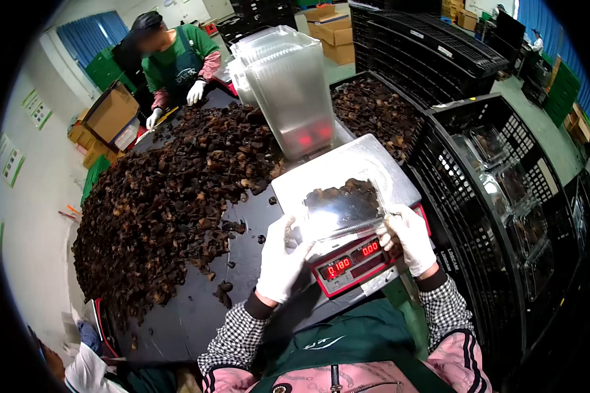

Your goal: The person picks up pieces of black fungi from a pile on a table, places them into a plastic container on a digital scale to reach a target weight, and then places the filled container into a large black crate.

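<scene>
A clear plastic clamshell box [344, 213] with dark brown dried fungus pieces rests on the silver scale platform [393, 167]. My right hand [408, 239], white-gloved, has its fingers bent around the box's right front corner. At the box's left front corner is my left hand [280, 259], also gloved, thumb and fingers spread apart; glare hides whether it touches the plastic. Below the box, the red scale display [347, 265] reads 0.180 and 0.00. A big heap of the same dried fungus [170, 190] covers the dark table to the left.
A tall stack of clear plastic boxes [288, 85] stands behind the scale. At the right, a black crate [465, 196] holds several filled boxes, with stacked black crates [426, 46] beyond. Across the table is a co-worker [177, 62] with gloved hands; another person's sleeve [88, 367] shows lower left.
</scene>
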Tool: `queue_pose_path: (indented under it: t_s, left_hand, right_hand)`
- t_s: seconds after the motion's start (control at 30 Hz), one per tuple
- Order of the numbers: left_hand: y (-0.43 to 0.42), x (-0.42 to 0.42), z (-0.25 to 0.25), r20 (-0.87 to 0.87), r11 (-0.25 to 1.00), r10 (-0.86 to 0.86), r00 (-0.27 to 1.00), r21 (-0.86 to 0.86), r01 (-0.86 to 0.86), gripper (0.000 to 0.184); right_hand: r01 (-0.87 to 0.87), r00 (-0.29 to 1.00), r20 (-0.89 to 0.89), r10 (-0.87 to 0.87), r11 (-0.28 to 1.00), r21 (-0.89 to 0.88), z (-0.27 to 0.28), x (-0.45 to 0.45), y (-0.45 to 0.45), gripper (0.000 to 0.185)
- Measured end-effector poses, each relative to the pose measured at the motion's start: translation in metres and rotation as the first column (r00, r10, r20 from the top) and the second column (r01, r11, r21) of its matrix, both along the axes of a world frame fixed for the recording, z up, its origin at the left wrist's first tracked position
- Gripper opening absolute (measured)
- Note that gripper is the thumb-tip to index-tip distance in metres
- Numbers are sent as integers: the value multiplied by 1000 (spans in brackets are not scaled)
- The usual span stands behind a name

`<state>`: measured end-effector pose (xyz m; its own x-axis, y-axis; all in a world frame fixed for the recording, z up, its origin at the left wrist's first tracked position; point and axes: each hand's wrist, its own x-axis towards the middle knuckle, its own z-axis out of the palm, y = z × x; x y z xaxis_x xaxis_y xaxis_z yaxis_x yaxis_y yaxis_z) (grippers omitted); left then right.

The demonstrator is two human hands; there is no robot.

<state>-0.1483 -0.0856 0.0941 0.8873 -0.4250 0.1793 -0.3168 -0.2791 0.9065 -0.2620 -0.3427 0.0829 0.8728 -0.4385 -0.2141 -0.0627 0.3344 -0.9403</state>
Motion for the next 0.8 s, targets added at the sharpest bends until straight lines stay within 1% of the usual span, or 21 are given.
queue_pose_path:
  t_s: [0.03,0.07,0.1,0.13,0.23,0.27,0.3,0.37,0.43,0.5,0.53,0.63,0.67,0.7,0.73,0.8]
  left_hand:
    - [0,5,0,-217,998,-53,975,-40,45,77]
    - [0,9,10,-387,991,-118,915,-101,85,78]
    - [2,12,22,-549,982,-177,817,-154,109,79]
    - [2,20,21,-553,964,-264,790,-181,195,79]
    - [-2,28,16,-652,935,-347,675,-295,197,69]
    - [-2,31,13,-665,936,-347,662,-286,204,67]
    - [-3,32,10,-676,937,-349,649,-278,213,66]
    - [-4,26,9,-609,930,-353,711,-309,197,70]
    - [-4,22,9,-585,931,-343,735,-314,184,72]
    - [-3,24,5,-580,916,-371,725,-356,184,74]
    - [-3,24,5,-576,907,-386,720,-377,184,74]
    - [0,18,15,-623,947,-310,718,-272,173,77]
    - [8,24,15,-627,942,-333,705,-247,226,82]
    - [19,28,15,-599,960,-279,751,-177,215,78]
    - [31,34,15,-584,977,-214,783,-141,161,76]
    - [51,47,12,-532,996,-80,843,-86,40,69]
  right_hand:
    - [11,1000,-6,-11,1000,12,0,1,-2,25]
    - [4,1000,-20,-3,999,40,2,1,-3,24]
    - [-29,1000,7,28,995,92,-2,1,-7,23]
    - [-39,999,14,38,995,96,-3,2,-10,21]
    - [-69,998,20,68,994,85,-5,3,-12,17]
    - [-57,998,20,56,997,58,-2,3,-11,13]
    - [-56,998,30,55,998,34,-3,4,-11,13]
    - [-30,996,81,29,999,9,-11,5,-10,16]
    - [-23,997,70,21,999,29,-11,4,-10,16]
    - [-17,998,58,14,998,59,-12,5,-10,15]
    - [-8,999,51,5,999,49,-13,5,-8,18]
    - [30,999,31,-31,999,23,-10,2,-4,29]
    - [45,999,21,-46,999,19,-3,-4,-2,33]
    - [60,998,12,-60,998,15,5,-9,0,38]
    - [78,997,-21,-79,997,-28,7,-17,-4,49]
    - [172,985,-2,-172,985,-22,6,-37,-8,47]
